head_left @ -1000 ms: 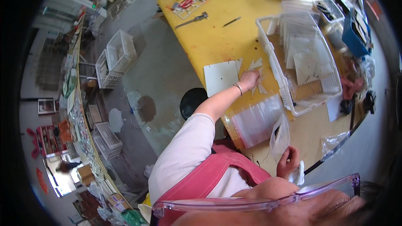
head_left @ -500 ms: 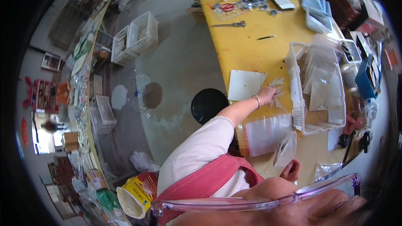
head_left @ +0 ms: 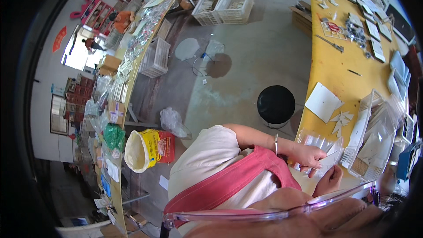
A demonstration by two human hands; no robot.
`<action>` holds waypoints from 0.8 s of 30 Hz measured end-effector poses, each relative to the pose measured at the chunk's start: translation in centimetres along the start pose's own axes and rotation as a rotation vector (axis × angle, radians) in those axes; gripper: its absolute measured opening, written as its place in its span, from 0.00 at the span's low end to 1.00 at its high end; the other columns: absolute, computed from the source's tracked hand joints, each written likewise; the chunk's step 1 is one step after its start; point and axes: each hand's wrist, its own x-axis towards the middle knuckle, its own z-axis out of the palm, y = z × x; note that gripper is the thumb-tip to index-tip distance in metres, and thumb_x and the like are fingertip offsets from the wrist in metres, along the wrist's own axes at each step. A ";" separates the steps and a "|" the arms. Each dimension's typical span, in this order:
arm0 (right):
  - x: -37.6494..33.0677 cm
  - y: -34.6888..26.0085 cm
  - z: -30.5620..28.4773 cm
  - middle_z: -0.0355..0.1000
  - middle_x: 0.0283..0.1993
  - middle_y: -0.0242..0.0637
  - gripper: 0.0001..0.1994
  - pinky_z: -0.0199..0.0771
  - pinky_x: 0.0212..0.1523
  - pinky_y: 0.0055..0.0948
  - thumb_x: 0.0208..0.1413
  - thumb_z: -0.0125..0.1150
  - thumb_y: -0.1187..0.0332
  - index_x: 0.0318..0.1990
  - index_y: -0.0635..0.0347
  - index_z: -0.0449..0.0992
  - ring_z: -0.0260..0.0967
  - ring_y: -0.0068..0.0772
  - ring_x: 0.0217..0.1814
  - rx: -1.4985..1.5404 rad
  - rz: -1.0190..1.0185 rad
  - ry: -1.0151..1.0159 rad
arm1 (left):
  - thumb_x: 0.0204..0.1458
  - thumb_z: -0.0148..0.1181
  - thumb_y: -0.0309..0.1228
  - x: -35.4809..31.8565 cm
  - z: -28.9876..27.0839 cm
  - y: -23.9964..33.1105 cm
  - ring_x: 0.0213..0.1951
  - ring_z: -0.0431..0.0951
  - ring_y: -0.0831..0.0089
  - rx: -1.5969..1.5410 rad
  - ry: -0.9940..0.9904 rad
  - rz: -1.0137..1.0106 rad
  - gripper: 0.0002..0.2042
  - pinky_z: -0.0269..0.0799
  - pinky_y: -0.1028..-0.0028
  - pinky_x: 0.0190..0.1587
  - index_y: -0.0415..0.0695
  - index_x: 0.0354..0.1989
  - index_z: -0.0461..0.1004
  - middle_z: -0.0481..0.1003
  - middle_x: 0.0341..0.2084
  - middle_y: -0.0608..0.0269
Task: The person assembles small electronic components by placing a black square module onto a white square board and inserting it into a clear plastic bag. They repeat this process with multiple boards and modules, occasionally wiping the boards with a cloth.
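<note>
My left hand [head_left: 309,156], with a bangle on its wrist, is pinched round a thin, pale, pointed piece [head_left: 326,158] at the mouth of a clear plastic bag [head_left: 336,146]. Just below, my right hand [head_left: 329,181] is closed on the bag's lower part. How far the piece sits inside the bag is hard to make out. Beyond my hands, several pale pointed pieces [head_left: 341,121] lie fanned on the yellow table [head_left: 328,68]. Beside them rests a white square board [head_left: 323,102]. Flat clear bags [head_left: 307,139] lie partly hidden behind my left hand.
A white plastic basket [head_left: 358,135] with pale sheets stands to the right. Farther up the table are a pen [head_left: 354,72], a caliper [head_left: 329,43] and red scissors [head_left: 333,27]. A black round stool [head_left: 276,104] stands at the table's left edge. White crates [head_left: 235,6] sit on the floor.
My left hand has come back from the fanned pieces to the bag by my right hand. The view has swung left, shifting the table rightward in the picture.
</note>
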 end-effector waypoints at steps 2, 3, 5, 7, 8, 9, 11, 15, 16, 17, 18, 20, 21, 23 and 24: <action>0.4 -0.7 1.8 0.70 0.33 0.35 0.05 0.68 0.33 0.24 0.63 0.54 0.76 0.42 0.68 0.74 0.66 0.23 0.34 0.062 -0.053 -0.047 | 0.64 0.50 0.32 -0.3 -0.3 -3.0 0.14 0.72 0.77 -0.074 0.017 -0.053 0.09 0.65 0.77 0.15 0.41 0.47 0.67 0.80 0.24 0.56; 0.3 -0.8 2.5 0.70 0.33 0.35 0.05 0.69 0.34 0.25 0.64 0.53 0.77 0.42 0.68 0.73 0.65 0.22 0.34 0.052 -0.089 -0.088 | 0.64 0.50 0.32 -0.1 -0.7 -4.0 0.14 0.72 0.77 -0.092 0.032 -0.084 0.09 0.64 0.78 0.15 0.41 0.47 0.67 0.79 0.24 0.56; 0.3 -1.0 4.1 0.72 0.32 0.41 0.04 0.71 0.34 0.31 0.62 0.54 0.77 0.41 0.66 0.74 0.71 0.35 0.32 -0.072 -0.275 -0.210 | 0.63 0.51 0.32 -0.8 -1.0 -4.5 0.13 0.69 0.78 -0.108 0.103 -0.130 0.08 0.62 0.78 0.14 0.41 0.43 0.71 0.78 0.22 0.57; 0.3 -2.4 6.0 0.74 0.34 0.50 0.05 0.71 0.33 0.42 0.60 0.56 0.77 0.41 0.62 0.75 0.73 0.54 0.33 -0.209 -0.532 -0.243 | 0.62 0.52 0.32 -1.8 -1.7 -4.5 0.13 0.68 0.79 -0.235 0.157 -0.200 0.07 0.61 0.78 0.14 0.42 0.38 0.73 0.77 0.21 0.59; 0.6 -3.3 6.4 0.74 0.34 0.50 0.04 0.71 0.33 0.43 0.60 0.56 0.76 0.41 0.62 0.75 0.73 0.56 0.34 -0.242 -0.519 -0.313 | 0.62 0.52 0.32 -2.2 -2.1 -4.7 0.13 0.68 0.79 -0.306 0.183 -0.231 0.08 0.61 0.78 0.14 0.42 0.35 0.74 0.76 0.20 0.59; 0.9 -4.3 6.9 0.74 0.34 0.49 0.04 0.71 0.33 0.43 0.60 0.56 0.76 0.41 0.62 0.75 0.73 0.55 0.34 -0.220 -0.579 -0.343 | 0.61 0.53 0.32 -2.8 -2.7 -5.3 0.13 0.66 0.79 -0.342 0.292 -0.223 0.09 0.62 0.78 0.14 0.43 0.30 0.75 0.74 0.19 0.62; 1.2 -5.7 7.9 0.74 0.34 0.47 0.04 0.72 0.33 0.42 0.59 0.56 0.76 0.40 0.62 0.75 0.73 0.53 0.34 -0.204 -0.676 -0.399 | 0.60 0.54 0.31 -3.3 -4.1 -6.9 0.13 0.66 0.79 -0.383 0.399 -0.241 0.09 0.63 0.77 0.15 0.42 0.29 0.75 0.73 0.18 0.62; 1.1 -7.0 9.3 0.75 0.35 0.45 0.04 0.73 0.34 0.42 0.58 0.56 0.77 0.39 0.61 0.76 0.74 0.50 0.34 -0.212 -0.761 -0.494 | 0.58 0.53 0.31 -3.4 -6.5 -8.4 0.14 0.69 0.77 -0.471 0.482 -0.157 0.09 0.66 0.75 0.16 0.41 0.29 0.75 0.74 0.19 0.62; 1.3 -6.9 9.6 0.75 0.35 0.45 0.04 0.74 0.34 0.42 0.57 0.57 0.77 0.39 0.61 0.76 0.74 0.50 0.34 -0.170 -0.751 -0.487 | 0.57 0.53 0.31 -3.1 -6.8 -8.4 0.15 0.70 0.77 -0.539 0.496 -0.126 0.09 0.66 0.74 0.17 0.40 0.30 0.76 0.75 0.20 0.62; 1.7 -6.1 9.7 0.75 0.35 0.45 0.04 0.74 0.34 0.42 0.57 0.57 0.77 0.38 0.61 0.77 0.74 0.50 0.34 -0.165 -0.738 -0.480 | 0.55 0.54 0.29 -3.4 -6.7 -7.9 0.17 0.72 0.75 -0.490 0.478 -0.112 0.07 0.67 0.74 0.18 0.39 0.29 0.76 0.74 0.20 0.61; 2.3 -5.3 10.3 0.75 0.35 0.45 0.04 0.74 0.33 0.42 0.57 0.57 0.77 0.38 0.60 0.77 0.74 0.50 0.34 -0.160 -0.717 -0.468 | 0.54 0.55 0.28 -2.7 -8.2 -9.6 0.18 0.73 0.74 -0.419 0.445 -0.067 0.06 0.67 0.73 0.19 0.40 0.28 0.75 0.74 0.20 0.62; 2.7 -4.1 10.6 0.74 0.33 0.45 0.03 0.73 0.30 0.44 0.54 0.58 0.75 0.36 0.59 0.76 0.73 0.53 0.32 -0.160 -0.642 -0.447 | 0.50 0.56 0.26 -2.9 -8.3 -8.5 0.20 0.73 0.75 -0.430 0.487 -0.235 0.02 0.68 0.73 0.21 0.44 0.27 0.75 0.73 0.19 0.65; 2.9 -4.1 10.8 0.74 0.33 0.46 0.03 0.73 0.30 0.45 0.55 0.58 0.73 0.36 0.59 0.76 0.73 0.54 0.32 -0.145 -0.618 -0.459 | 0.51 0.56 0.27 -3.2 -8.4 -10.1 0.21 0.72 0.75 -0.558 0.460 -0.089 0.03 0.66 0.74 0.22 0.45 0.27 0.74 0.73 0.21 0.66; 3.9 -5.6 10.5 0.73 0.33 0.46 0.03 0.72 0.30 0.44 0.55 0.58 0.73 0.36 0.58 0.76 0.72 0.55 0.33 -0.039 -0.573 -0.484 | 0.57 0.53 0.33 -4.5 -8.5 -6.7 0.24 0.70 0.79 -0.772 0.372 -0.187 0.06 0.66 0.76 0.29 0.46 0.34 0.75 0.73 0.24 0.69; 4.6 -6.4 10.2 0.74 0.32 0.46 0.03 0.72 0.30 0.43 0.55 0.59 0.72 0.36 0.58 0.76 0.73 0.55 0.32 -0.033 -0.594 -0.495 | 0.60 0.51 0.35 -4.7 -8.4 -6.4 0.25 0.71 0.80 -0.811 0.429 -0.189 0.09 0.68 0.75 0.31 0.45 0.39 0.74 0.75 0.29 0.68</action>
